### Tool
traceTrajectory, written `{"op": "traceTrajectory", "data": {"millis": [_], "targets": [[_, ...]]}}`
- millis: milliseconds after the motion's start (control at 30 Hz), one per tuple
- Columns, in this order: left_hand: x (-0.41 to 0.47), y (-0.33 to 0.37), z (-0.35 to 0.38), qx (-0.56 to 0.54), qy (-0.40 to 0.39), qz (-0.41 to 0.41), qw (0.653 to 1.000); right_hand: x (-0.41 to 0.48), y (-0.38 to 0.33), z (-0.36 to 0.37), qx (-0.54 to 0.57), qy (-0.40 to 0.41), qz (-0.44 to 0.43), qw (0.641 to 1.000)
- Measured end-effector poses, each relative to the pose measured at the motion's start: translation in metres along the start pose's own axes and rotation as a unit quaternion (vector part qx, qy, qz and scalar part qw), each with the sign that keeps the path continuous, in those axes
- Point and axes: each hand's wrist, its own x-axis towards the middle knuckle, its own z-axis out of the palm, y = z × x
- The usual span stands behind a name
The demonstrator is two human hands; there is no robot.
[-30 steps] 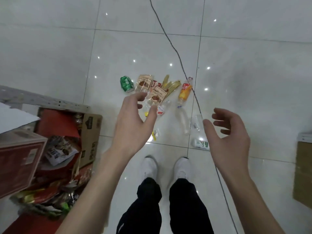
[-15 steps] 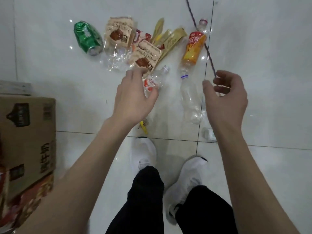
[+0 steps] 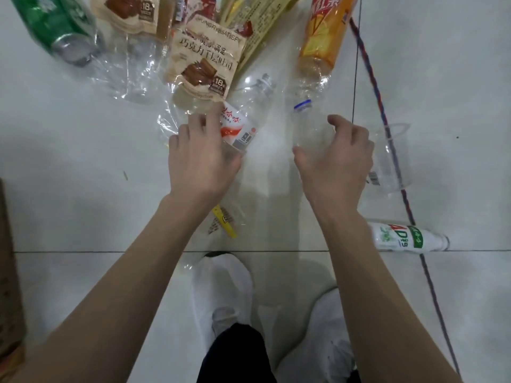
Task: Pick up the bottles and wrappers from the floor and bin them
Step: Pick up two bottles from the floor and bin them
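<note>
You have underfoot a floor (image 3: 83,189) of smooth, glossy white tile.

- Red-and-white-labelled bottle (image 3: 239,128) and blue-ringed bottle (image 3: 307,120): clear, crinkled plastic.
- Orange-labelled bottle (image 3: 323,31): clear plastic under a glossy sleeve.
- White bottle (image 3: 401,240): opaque plastic.
- Green can (image 3: 55,26): shiny metal.
- Brown-printed wrapper (image 3: 204,59): matt print on clear film.
- Cup (image 3: 392,161): smooth, clear plastic.
- Cord (image 3: 370,73): braided.
- Box (image 3: 8,272): matt brown cardboard.
</note>
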Motion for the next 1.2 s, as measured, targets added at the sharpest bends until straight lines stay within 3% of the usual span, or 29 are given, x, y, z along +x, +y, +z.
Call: {"op": "traceTrajectory", "data": {"millis": [67, 200, 400, 867, 1200], "targets": [[-0.001, 0.0, -0.002, -0.033, 0.004, -0.005, 0.999, 0.002, 0.002, 0.005, -0.032, 0.006, 0.007, 0.999], [-0.011, 0.005, -0.026, -0.11, 0.001, -0.019, 0.994, -0.002, -0.008, -0.008, 0.011, 0.021, 0.038, 0.999], [-0.054, 0.033, -0.126, -0.175, 0.001, -0.032, 0.984, -0.04, -0.065, -0.096, 0.114, 0.039, 0.025, 0.992], [-0.193, 0.19, -0.493, -0.283, 0.135, 0.001, 0.949, -0.143, -0.236, -0.48, 0.272, 0.122, -0.043, 0.954], [-0.319, 0.29, -0.686, -0.342, 0.185, 0.04, 0.92, -0.244, -0.281, -0.721, 0.344, 0.166, -0.076, 0.921]]}}
